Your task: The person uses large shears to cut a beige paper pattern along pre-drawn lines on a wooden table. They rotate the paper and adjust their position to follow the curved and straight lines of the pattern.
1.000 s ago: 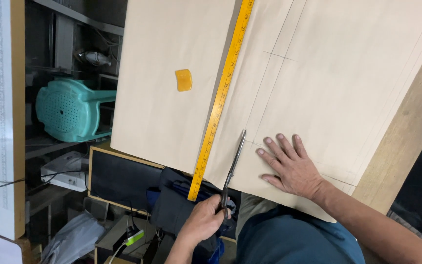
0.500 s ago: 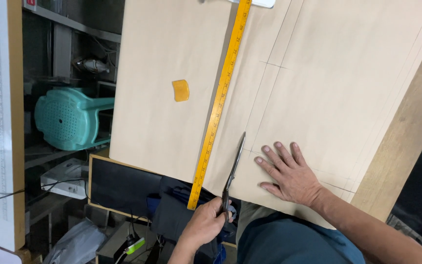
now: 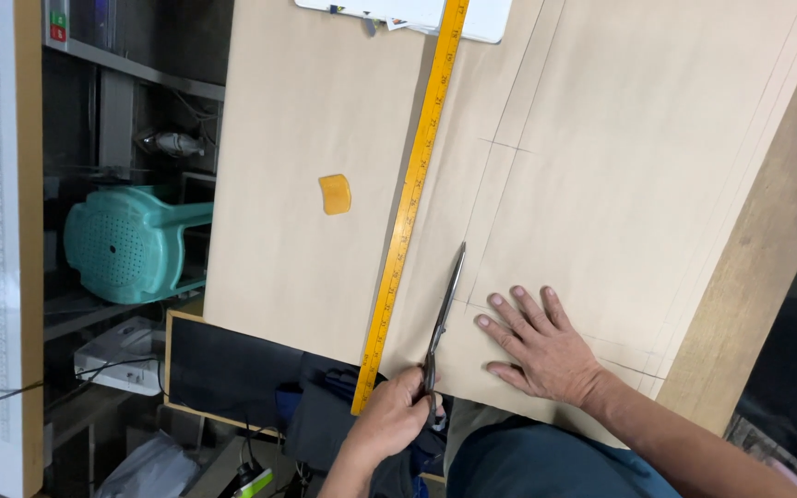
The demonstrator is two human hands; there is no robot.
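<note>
A large sheet of brown paper [image 3: 601, 166] with faint pencil lines lies over the table. My left hand [image 3: 394, 420] is shut on the handles of long steel scissors [image 3: 445, 309], whose closed blades point away from me along a drawn line. My right hand [image 3: 541, 350] rests flat on the paper, fingers spread, just right of the blades. A long yellow ruler [image 3: 412, 198] lies diagonally on the sheet, left of the scissors. A small yellow chalk piece [image 3: 335, 194] sits further left on the paper.
A white board with papers [image 3: 481, 18] lies at the far edge. The bare wooden table edge [image 3: 758, 267] runs along the right. A teal plastic stool [image 3: 126, 244] and shelves with cables stand at the left, with dark cloth [image 3: 325, 415] below the table's near edge.
The view has tilted, so paper, chalk and ruler sit lower in the frame. The scissors have slid a little further along the paper. My right hand stays flat.
</note>
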